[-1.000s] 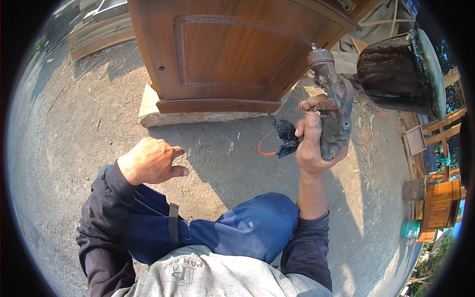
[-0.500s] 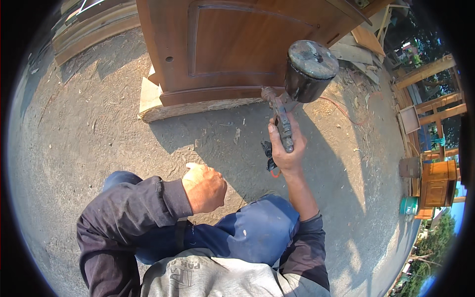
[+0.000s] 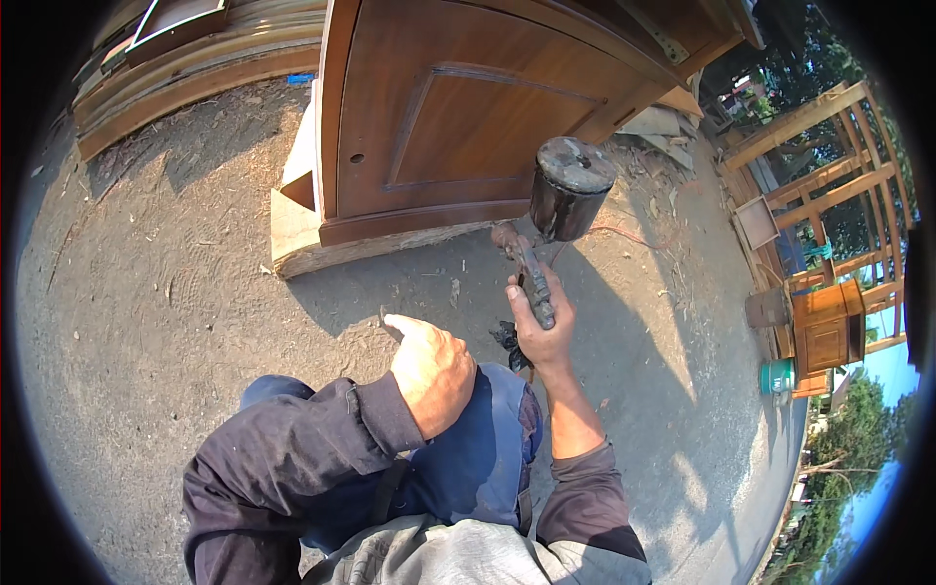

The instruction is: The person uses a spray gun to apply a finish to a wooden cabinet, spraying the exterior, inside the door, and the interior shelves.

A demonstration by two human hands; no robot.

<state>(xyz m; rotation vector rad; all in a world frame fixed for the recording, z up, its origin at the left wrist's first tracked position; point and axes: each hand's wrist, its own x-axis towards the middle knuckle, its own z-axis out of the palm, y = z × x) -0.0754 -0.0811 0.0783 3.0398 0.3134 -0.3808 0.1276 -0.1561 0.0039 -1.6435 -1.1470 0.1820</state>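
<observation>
My right hand (image 3: 541, 322) grips a grimy metal spray gun (image 3: 531, 273), its blackened cup (image 3: 570, 200) raised to the upper right and its nozzle near the base of a brown wooden cabinet (image 3: 473, 132). A crumpled black bundle (image 3: 505, 337) hangs below the gun, and a thin red hose (image 3: 624, 232) shows behind it. My left hand (image 3: 429, 375) is lower and to the left, over my blue-clad legs, back upward, with fingers mostly curled; whatever they hold, if anything, is hidden. The cabinet rests on a rough pale timber block (image 3: 292, 244).
Stacked boards and a frame (image 3: 146, 107) lie at the upper left on the dusty ground (image 3: 166, 322). Along the right stand wooden frames (image 3: 809, 175), a small orange-brown cabinet (image 3: 827, 336), a grey bucket (image 3: 765, 310) and a green pail (image 3: 777, 375). Trees show beyond.
The spray gun has dropped lower and turned, its cup now upright near the cabinet's base, then farther down. My left hand moved right and downward, fingers curling. The view has shifted.
</observation>
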